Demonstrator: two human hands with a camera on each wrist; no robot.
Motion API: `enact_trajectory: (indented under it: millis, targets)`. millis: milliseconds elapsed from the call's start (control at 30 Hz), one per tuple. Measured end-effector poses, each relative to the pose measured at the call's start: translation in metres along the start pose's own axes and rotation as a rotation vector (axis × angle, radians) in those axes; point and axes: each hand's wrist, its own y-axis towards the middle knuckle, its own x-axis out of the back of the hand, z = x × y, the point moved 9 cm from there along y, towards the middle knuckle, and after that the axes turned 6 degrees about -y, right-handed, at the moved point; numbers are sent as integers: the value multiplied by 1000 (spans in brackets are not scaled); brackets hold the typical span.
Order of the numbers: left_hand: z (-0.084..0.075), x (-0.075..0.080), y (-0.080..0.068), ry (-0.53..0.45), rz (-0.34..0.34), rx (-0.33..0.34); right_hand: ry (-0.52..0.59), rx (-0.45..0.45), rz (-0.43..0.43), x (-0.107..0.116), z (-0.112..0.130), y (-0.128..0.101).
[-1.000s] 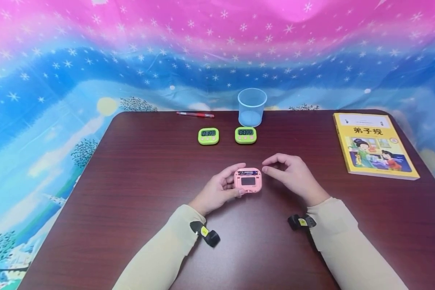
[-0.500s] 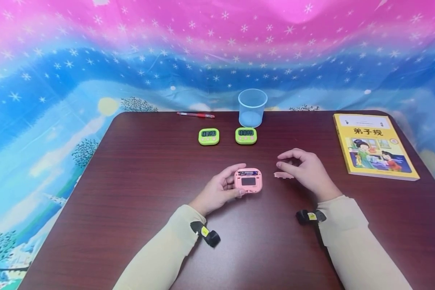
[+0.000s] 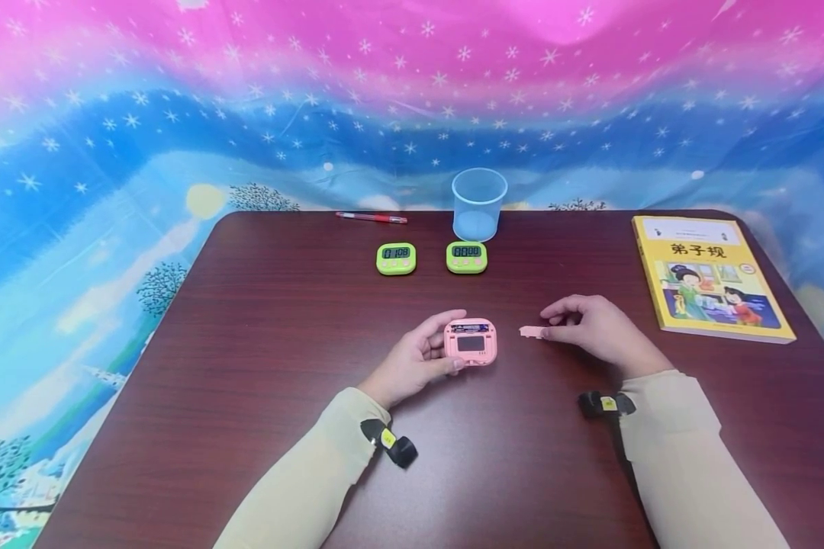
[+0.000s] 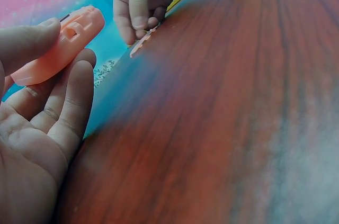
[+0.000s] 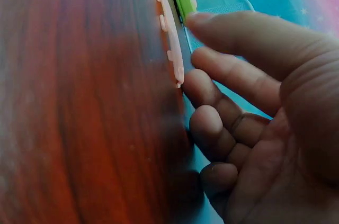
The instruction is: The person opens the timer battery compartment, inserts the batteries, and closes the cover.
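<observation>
In the head view my left hand grips a pink timer by its left side, back facing up. Its battery compartment is uncovered, with a dark battery inside. The left wrist view shows my thumb over the pink timer and fingers beneath it. A pink battery cover lies on the table to the right. My right hand is beside it, fingers loosely bent. In the right wrist view thumb and forefinger are apart from the cover; a fingertip is close to its near end, and contact is unclear.
Two green timers stand farther back, the right one in front of a clear blue cup. A red pen lies near the table's back edge. On the right is a yellow book.
My right hand has moved right, away from the pink timer, uncovering the battery cover on the table. The left hand still holds the timer in place. The left green timer's display has counted up.
</observation>
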Motion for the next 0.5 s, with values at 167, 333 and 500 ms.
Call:
enact_trajectory:
  millis: [167, 333, 500]
  targets:
    - [0, 0, 0, -5, -2, 7, -60, -25, 17, -3, -2, 0]
    - [1, 0, 0, -2, -6, 26, -80, -11, 6, -3, 1, 0]
    - [3, 1, -1, -1, -10, 41, -81, -12, 1, -2, 4, 1]
